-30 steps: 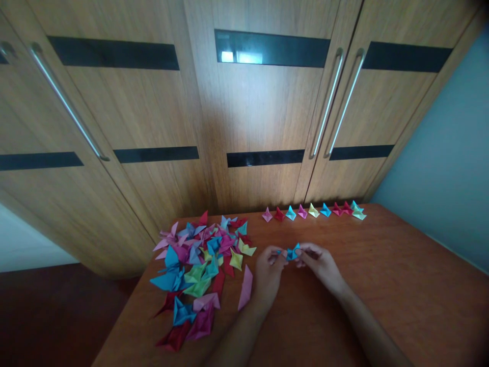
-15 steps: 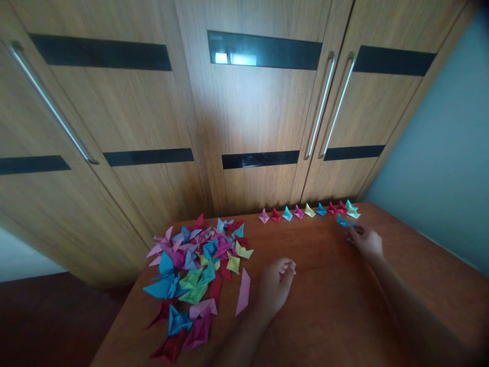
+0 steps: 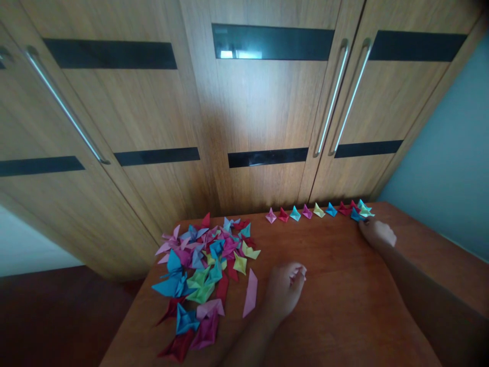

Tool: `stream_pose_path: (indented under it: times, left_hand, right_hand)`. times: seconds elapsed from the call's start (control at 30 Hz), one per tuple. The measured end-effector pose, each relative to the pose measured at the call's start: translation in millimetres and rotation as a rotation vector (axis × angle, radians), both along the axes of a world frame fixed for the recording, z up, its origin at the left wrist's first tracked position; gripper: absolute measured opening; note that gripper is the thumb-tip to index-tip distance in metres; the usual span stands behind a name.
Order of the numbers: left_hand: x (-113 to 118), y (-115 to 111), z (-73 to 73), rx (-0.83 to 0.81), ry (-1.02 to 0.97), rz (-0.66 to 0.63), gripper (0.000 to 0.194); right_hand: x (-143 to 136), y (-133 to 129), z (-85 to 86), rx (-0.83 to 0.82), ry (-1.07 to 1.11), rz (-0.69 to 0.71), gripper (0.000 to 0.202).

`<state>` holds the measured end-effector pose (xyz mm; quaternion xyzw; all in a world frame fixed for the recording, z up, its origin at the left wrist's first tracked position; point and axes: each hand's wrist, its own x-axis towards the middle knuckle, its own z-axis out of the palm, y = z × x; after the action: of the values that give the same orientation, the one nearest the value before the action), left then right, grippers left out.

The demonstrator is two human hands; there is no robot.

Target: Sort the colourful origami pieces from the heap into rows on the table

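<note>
At the right end of a row of small folded paper boats, my right hand [image 3: 377, 233] pinches a blue paper boat [image 3: 357, 214] by its near side. That boat sits close in front of a light green and turquoise paper boat [image 3: 365, 208] and the red ones beside it. Over the middle of the table, my left hand [image 3: 286, 289] rests with its fingers curled in; nothing shows in them. To its left lies a flat pink folded strip [image 3: 250, 293]. Beyond that is a heap of coloured origami [image 3: 204, 278], with boats and other folded shapes mixed together.
A wooden table [image 3: 328, 316] carries everything. Along its back edge stand wooden cupboard doors [image 3: 267, 112] with long metal handles [image 3: 331, 97] and dark strips. A bluish wall [image 3: 451, 168] rises at the right. The row's left end holds a pink paper boat [image 3: 271, 215].
My right hand has pushed the blue boat back and right, up against the row's end. The left hand stays curled in much the same place. The view has shifted slightly.
</note>
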<state>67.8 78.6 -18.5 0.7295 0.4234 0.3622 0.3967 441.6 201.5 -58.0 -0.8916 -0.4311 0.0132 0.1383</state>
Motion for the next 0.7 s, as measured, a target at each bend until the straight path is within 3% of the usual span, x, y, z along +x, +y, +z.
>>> stream_pose_path:
  times: [0.7]
  left_hand:
    - [-0.4, -1.1, 1.0, 0.016, 0.044, -0.013, 0.026]
  right_hand:
    - [6.1, 5.6, -7.2, 0.042, -0.035, 0.015, 0.051]
